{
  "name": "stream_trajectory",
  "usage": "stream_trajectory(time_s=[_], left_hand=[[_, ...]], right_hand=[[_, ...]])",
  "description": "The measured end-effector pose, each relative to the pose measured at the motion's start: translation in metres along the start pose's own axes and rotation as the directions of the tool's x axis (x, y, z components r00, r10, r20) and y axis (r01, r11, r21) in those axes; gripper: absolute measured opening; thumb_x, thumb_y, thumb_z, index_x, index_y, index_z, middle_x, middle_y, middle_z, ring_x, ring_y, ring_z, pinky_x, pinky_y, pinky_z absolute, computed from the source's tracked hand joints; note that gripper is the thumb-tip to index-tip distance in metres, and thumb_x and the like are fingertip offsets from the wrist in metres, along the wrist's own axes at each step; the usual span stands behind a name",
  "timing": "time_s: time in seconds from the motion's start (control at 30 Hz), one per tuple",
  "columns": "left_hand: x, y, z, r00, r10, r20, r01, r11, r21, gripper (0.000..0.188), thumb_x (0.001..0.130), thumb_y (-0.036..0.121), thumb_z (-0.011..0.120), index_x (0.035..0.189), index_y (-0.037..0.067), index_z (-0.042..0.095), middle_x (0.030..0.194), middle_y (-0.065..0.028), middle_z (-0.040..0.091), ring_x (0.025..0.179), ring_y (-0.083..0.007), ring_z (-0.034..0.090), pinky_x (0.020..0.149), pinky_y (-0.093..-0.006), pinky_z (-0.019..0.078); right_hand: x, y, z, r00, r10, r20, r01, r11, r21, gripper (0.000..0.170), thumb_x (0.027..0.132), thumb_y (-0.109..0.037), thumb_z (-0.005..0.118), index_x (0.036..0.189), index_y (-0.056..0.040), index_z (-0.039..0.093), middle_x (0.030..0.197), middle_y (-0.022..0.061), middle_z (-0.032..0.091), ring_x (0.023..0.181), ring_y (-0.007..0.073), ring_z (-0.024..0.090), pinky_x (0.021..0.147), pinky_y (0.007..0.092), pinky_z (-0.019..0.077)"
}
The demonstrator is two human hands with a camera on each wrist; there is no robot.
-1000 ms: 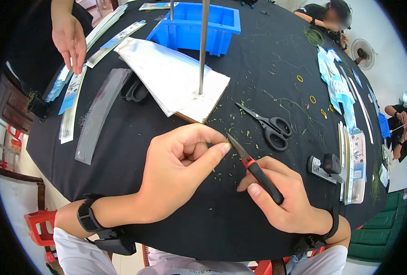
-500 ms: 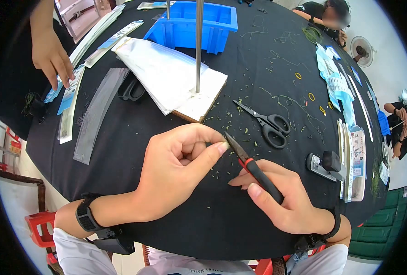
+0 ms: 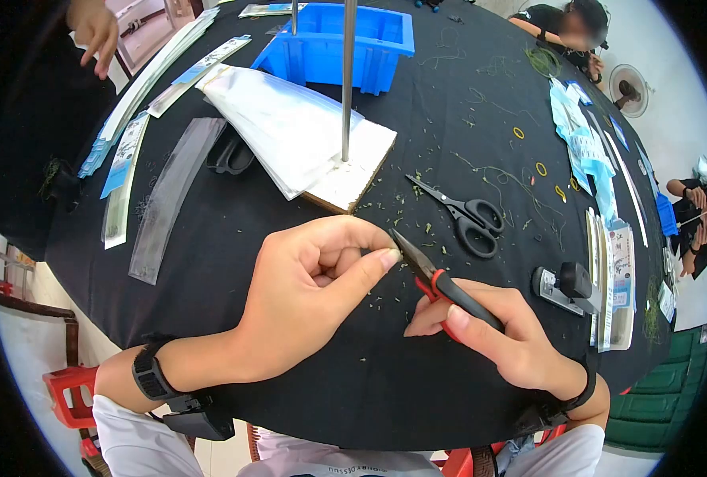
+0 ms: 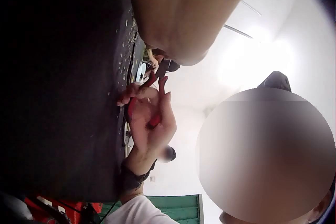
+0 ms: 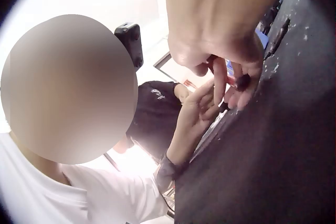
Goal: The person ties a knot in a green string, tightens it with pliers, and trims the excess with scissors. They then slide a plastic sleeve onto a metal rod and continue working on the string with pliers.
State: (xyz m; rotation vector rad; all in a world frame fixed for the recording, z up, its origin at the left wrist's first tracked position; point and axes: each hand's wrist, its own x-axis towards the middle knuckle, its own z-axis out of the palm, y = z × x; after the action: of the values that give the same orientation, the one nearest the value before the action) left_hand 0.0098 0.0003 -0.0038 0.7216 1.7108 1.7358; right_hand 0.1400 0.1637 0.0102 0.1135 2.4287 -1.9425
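Observation:
My left hand [image 3: 298, 294] is held over the black-covered table, thumb and index finger pinched together at the tips. A tiny thing sits between these fingertips, mostly hidden; I cannot tell what it is. In my right hand [image 3: 501, 330] are long-nose pliers [image 3: 421, 266] with red and black handles, spread a little apart. Their dark pointed nose reaches right to the left fingertips. The left wrist view shows the right hand around the spread red handles [image 4: 163, 85]. Black-handled scissors [image 3: 469, 219] lie beyond the right hand, blades slightly parted.
A white board [image 3: 373, 151] with a metal rod [image 3: 347, 87] and clear plastic sleeves [image 3: 278, 119] stands ahead. Behind it is a blue bin [image 3: 369, 52]. A stapler [image 3: 564, 288] and packets [image 3: 622, 270] lie right, more packets [image 3: 124, 171] left. Another person's hand [image 3: 93, 32] is upper left.
The pliers' handles have spread apart, showing more red, with the nose still at my left fingertips. Upper left, the other person's hand reached down to the packets, then drew back up. My left hand barely moved.

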Motion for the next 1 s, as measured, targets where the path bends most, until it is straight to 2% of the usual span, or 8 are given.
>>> stream_trajectory(time_s=[0.13, 0.23, 0.33, 0.43, 0.53, 0.63, 0.93, 1.0], left_hand=[[0.001, -0.001, 0.000, 1.000, -0.027, 0.011, 0.027, 1.000, -0.007, 0.010, 0.086, 0.006, 0.061, 0.093, -0.003, 0.061, 0.057, 0.0081, 0.046, 0.049, 0.0026, 0.034, 0.043, -0.0171, 0.0216], [0.002, 0.001, 0.001, 0.998, -0.066, 0.019, 0.067, 0.997, -0.027, 0.011, 0.086, 0.006, 0.061, 0.092, -0.002, 0.061, 0.056, 0.0079, 0.046, 0.048, 0.0023, 0.034, 0.043, -0.0172, 0.0221], [0.001, 0.003, 0.001, 0.996, -0.081, 0.030, 0.082, 0.997, -0.016, 0.011, 0.086, 0.007, 0.061, 0.092, -0.002, 0.061, 0.055, 0.0077, 0.046, 0.047, 0.0019, 0.034, 0.042, -0.0171, 0.0226], [0.001, 0.002, 0.000, 0.997, -0.076, 0.027, 0.076, 0.997, -0.012, 0.012, 0.086, 0.008, 0.061, 0.092, -0.002, 0.061, 0.055, 0.0074, 0.046, 0.046, 0.0017, 0.035, 0.042, -0.0168, 0.0232], [0.002, 0.002, 0.000, 0.997, -0.070, 0.018, 0.070, 0.997, -0.019, 0.012, 0.086, 0.008, 0.061, 0.092, -0.003, 0.061, 0.055, 0.0070, 0.047, 0.046, 0.0016, 0.035, 0.041, -0.0166, 0.0237], [0.002, 0.002, 0.000, 0.997, -0.071, 0.024, 0.071, 0.997, -0.026, 0.012, 0.086, 0.007, 0.061, 0.092, -0.003, 0.061, 0.056, 0.0066, 0.047, 0.046, 0.0016, 0.036, 0.041, -0.0166, 0.0239], [0.002, 0.001, 0.001, 0.995, -0.086, 0.046, 0.087, 0.996, -0.010, 0.010, 0.086, 0.006, 0.060, 0.092, -0.003, 0.061, 0.054, 0.0074, 0.045, 0.045, 0.0015, 0.034, 0.041, -0.0169, 0.0232], [0.002, 0.001, 0.001, 0.996, -0.076, 0.041, 0.076, 0.997, 0.012, 0.010, 0.087, 0.006, 0.060, 0.092, -0.003, 0.061, 0.053, 0.0076, 0.044, 0.045, 0.0017, 0.034, 0.041, -0.0169, 0.0230]], right_hand=[[0.002, 0.004, -0.002, 1.000, -0.029, 0.012, 0.029, 0.999, -0.016, 0.030, 0.094, -0.022, 0.047, 0.083, 0.0011, 0.063, 0.073, 0.0083, 0.056, 0.061, 0.0121, 0.053, 0.057, 0.0271, 0.0407], [-0.002, 0.001, -0.003, 0.991, 0.128, 0.025, -0.129, 0.990, 0.048, 0.031, 0.094, -0.022, 0.047, 0.081, 0.0007, 0.062, 0.070, 0.0069, 0.056, 0.058, 0.0099, 0.051, 0.054, 0.0255, 0.0399], [-0.005, -0.001, -0.009, 0.994, 0.104, 0.043, -0.102, 0.993, -0.053, 0.031, 0.094, -0.022, 0.047, 0.077, 0.0008, 0.061, 0.068, 0.0050, 0.057, 0.055, 0.0082, 0.050, 0.050, 0.0246, 0.0390], [-0.001, -0.005, -0.014, 0.969, 0.202, 0.140, -0.217, 0.971, 0.101, 0.031, 0.095, -0.023, 0.048, 0.082, 0.0022, 0.061, 0.075, 0.0060, 0.059, 0.064, 0.0091, 0.054, 0.058, 0.0245, 0.0441], [0.002, -0.002, -0.008, 0.989, 0.088, 0.117, -0.113, 0.969, 0.219, 0.032, 0.095, -0.025, 0.048, 0.090, 0.0037, 0.061, 0.084, 0.0074, 0.060, 0.077, 0.0112, 0.058, 0.069, 0.0250, 0.0468], [0.004, -0.002, -0.012, 0.980, 0.118, 0.162, -0.152, 0.965, 0.214, 0.033, 0.096, -0.026, 0.048, 0.097, 0.0045, 0.059, 0.088, 0.0079, 0.060, 0.087, 0.0138, 0.058, 0.079, 0.0269, 0.0465], [0.002, 0.001, -0.013, 0.995, 0.070, 0.076, -0.063, 0.994, -0.091, 0.028, 0.092, -0.018, 0.051, 0.075, 0.0016, 0.062, 0.072, 0.0070, 0.057, 0.062, 0.0113, 0.055, 0.057, 0.0259, 0.0438], [0.000, 0.000, -0.010, 0.995, 0.090, 0.034, -0.087, 0.994, -0.064, 0.028, 0.092, -0.017, 0.051, 0.073, 0.0018, 0.062, 0.069, 0.0066, 0.056, 0.060, 0.0110, 0.054, 0.055, 0.0259, 0.0416]])
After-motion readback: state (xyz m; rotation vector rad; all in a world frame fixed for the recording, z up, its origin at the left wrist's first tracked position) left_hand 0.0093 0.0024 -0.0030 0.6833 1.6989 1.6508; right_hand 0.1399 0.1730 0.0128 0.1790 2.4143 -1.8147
